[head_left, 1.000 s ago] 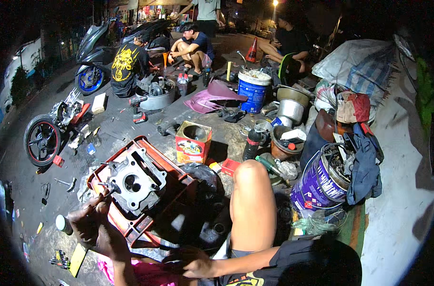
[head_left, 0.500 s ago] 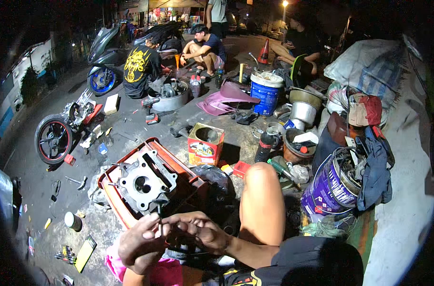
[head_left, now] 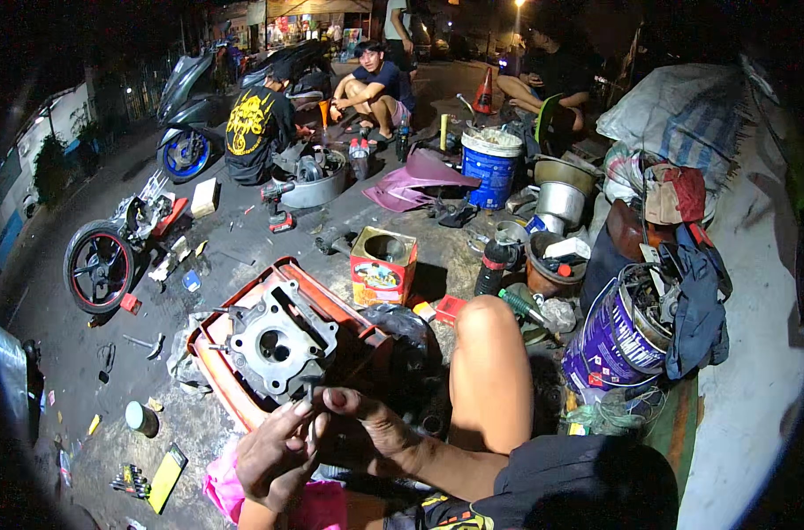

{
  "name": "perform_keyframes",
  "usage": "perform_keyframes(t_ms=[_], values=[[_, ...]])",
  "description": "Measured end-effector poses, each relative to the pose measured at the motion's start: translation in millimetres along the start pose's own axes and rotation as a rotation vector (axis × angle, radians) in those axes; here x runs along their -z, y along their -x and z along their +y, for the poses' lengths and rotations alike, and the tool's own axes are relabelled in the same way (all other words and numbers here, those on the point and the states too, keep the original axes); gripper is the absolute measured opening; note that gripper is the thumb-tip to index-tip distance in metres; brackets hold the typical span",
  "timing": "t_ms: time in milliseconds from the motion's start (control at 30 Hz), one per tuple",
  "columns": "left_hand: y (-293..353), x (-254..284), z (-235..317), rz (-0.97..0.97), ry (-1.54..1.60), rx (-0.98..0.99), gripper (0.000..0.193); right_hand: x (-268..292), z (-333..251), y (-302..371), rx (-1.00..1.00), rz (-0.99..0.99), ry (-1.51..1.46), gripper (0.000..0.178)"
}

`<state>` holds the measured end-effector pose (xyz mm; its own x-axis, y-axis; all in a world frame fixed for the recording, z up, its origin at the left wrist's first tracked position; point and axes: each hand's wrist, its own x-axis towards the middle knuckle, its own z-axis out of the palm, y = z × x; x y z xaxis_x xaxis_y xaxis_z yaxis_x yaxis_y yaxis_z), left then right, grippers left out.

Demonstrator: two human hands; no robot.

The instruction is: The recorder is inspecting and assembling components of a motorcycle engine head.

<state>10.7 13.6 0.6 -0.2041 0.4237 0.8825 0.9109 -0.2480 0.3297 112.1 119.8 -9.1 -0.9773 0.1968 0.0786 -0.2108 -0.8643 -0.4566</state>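
My left hand (head_left: 276, 452) is closed in a pinch round a thin metal rod (head_left: 313, 431), held upright in front of my lap. Beside it, my right hand (head_left: 374, 435) has its thumb raised near the rod and its other fingers curled in shadow; what they hold, if anything, is hidden. Just beyond my hands, a grey engine cylinder head (head_left: 259, 346) rests on an orange-red plastic tray (head_left: 225, 389), its round chamber facing up. A pink cloth (head_left: 221, 488) lies under my left wrist.
My bent knee (head_left: 489, 371) rises at right. Ahead are a red box (head_left: 380, 281), a blue bucket (head_left: 490, 177) and a pink fairing (head_left: 420, 183). A purple pail (head_left: 610, 340) stands at right. At left lie a wheel (head_left: 100, 268) and a small can (head_left: 141, 418). People crouch farther back.
My right thumb has lifted and its fingers have curled lower, while my left hand keeps its pinch on the rod. The view has shifted slightly. One crouching person has raised their head.
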Motion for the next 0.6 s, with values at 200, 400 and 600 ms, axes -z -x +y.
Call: perform_keyframes(t_ms=[200,400,600], values=[[0.8,13.9,-18.9,-0.133,0.301,0.043,0.018,-8.7,-5.6,-11.7,-0.009,0.039,0.019,0.028],[4.3,6.1,-33.9,-0.157,0.395,0.096,0.017,-18.7,-11.9,-19.8,0.047,0.201,0.083,0.029],[-11.9,-5.4,-30.5,-0.193,0.324,-0.133,0.019,0.3,-32.3,-16.6,0.163,0.361,0.186,0.018]])
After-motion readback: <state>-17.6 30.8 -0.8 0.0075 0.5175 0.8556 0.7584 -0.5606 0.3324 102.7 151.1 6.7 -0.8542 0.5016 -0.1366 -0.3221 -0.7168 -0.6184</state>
